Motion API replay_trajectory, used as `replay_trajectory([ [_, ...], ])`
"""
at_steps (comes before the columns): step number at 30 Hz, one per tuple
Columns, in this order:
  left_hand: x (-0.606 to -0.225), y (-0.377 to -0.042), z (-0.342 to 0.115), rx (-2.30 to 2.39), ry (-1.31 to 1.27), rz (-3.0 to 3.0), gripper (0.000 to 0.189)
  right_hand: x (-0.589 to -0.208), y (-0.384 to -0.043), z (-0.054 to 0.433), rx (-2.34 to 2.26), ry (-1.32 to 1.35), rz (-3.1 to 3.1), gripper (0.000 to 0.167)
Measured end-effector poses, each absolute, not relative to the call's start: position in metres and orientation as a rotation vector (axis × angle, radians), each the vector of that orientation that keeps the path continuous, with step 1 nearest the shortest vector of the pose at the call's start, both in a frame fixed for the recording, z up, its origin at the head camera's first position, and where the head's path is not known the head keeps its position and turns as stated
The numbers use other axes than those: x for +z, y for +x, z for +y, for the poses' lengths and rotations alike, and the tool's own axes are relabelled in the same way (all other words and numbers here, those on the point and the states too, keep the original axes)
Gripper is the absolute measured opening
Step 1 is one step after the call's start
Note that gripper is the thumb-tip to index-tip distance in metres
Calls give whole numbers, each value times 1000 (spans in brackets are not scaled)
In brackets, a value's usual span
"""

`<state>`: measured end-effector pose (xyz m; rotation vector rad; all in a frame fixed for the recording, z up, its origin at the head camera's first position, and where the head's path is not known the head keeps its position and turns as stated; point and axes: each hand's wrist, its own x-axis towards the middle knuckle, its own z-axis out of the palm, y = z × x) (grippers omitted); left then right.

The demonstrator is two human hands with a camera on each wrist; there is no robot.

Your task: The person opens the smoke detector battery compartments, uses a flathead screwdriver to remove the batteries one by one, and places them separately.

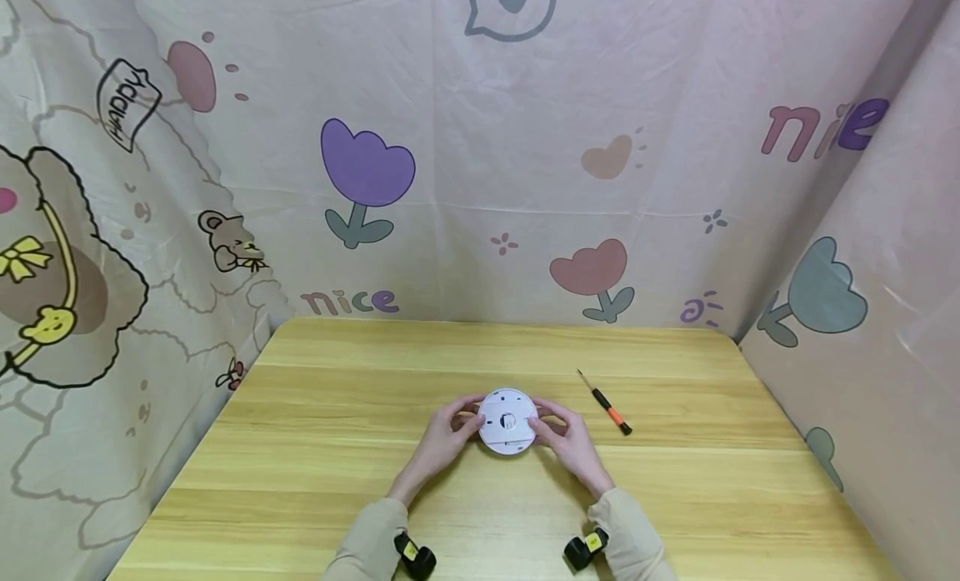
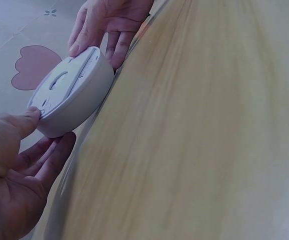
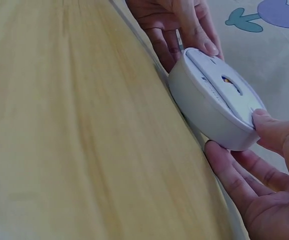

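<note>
Both hands hold a round white device (image 1: 508, 442), a thick plastic disc like a smoke detector, over the middle of the table. Its flat face, with small slots and a round central opening, is turned up. My left hand (image 1: 444, 438) grips the left edge, thumb on the face and fingers beneath. On the opposite edge my right hand (image 1: 572, 441) does the same. In the left wrist view the smooth side wall of the device (image 2: 79, 107) shows between the hands. Through the opening of the device (image 3: 204, 107), the right wrist view shows a bit of something coloured inside.
A screwdriver (image 1: 611, 409) with a black and orange handle lies on the wooden table (image 1: 337, 448), right of the hands. Printed curtains (image 1: 480, 231) stand along the table's back and sides. A small black camera (image 1: 415, 556) sits at the left wrist, another black camera (image 1: 586, 550) at the right.
</note>
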<state>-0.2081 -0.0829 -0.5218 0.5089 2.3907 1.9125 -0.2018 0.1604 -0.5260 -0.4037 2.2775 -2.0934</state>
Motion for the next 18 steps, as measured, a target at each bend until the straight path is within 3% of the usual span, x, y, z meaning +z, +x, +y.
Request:
replay_trajectory([
  [18, -518, -205, -83, 1786, 645, 2518, 38, -525, -201, 159, -1987, -540, 2515, 43],
])
